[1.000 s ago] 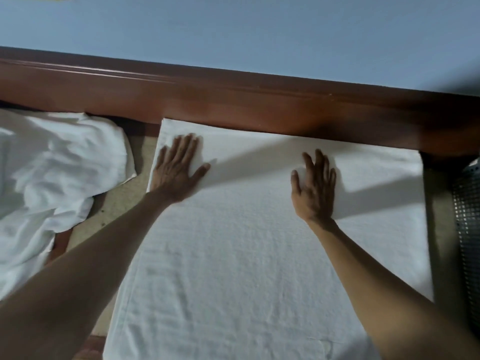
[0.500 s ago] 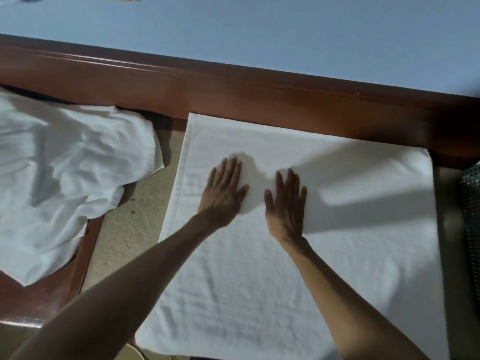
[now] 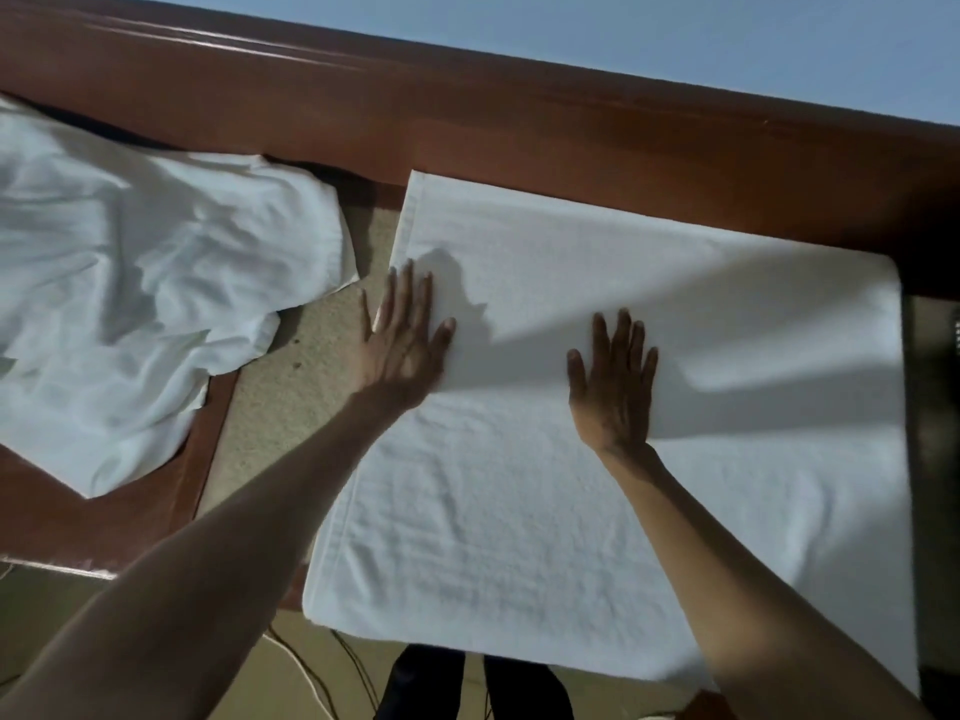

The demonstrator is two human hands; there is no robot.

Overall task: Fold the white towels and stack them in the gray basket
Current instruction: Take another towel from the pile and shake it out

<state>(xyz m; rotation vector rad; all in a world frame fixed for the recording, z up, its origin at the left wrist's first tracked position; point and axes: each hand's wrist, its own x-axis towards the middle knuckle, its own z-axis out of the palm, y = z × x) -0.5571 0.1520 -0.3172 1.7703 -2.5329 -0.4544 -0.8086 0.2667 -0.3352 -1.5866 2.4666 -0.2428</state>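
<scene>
Both the left hand [image 3: 402, 332] and right hand [image 3: 615, 384] lie flat, fingers straight and grasping nothing, on the spread towel [image 3: 597, 511], with crumpled towels [image 3: 130, 304] at nine o'clock.

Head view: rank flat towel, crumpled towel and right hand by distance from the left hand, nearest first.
1. flat towel: directly under the left hand, which lies flat across its left edge.
2. crumpled towel: just to the left, close but not touching.
3. right hand: to the right, flat on the middle of the same towel.
</scene>
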